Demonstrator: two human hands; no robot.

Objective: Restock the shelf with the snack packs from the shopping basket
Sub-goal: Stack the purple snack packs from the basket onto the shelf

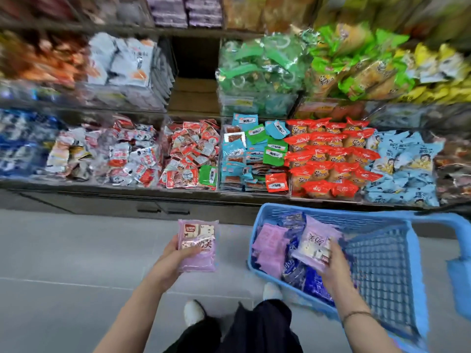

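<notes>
My left hand (pixel 175 261) grips a small stack of purple snack packs (pixel 200 247) above the grey floor, in front of the shelf. My right hand (pixel 331 266) reaches into the blue shopping basket (pixel 382 263) and holds another purple snack pack (pixel 314 243) by its lower edge. More purple packs (pixel 270 245) and dark blue packs (pixel 313 284) lie in the basket's left half. An empty shelf compartment (pixel 195 80) shows bare cardboard in the middle tier, between grey-white packs and green packs.
The shelf's lower tier holds bins of red-and-white packs (pixel 191 154), blue and green packs (pixel 252 149), orange-red packs (pixel 331 159) and light blue bags (pixel 405 169). My feet and dark trousers (pixel 242 327) stand on the floor beside the basket.
</notes>
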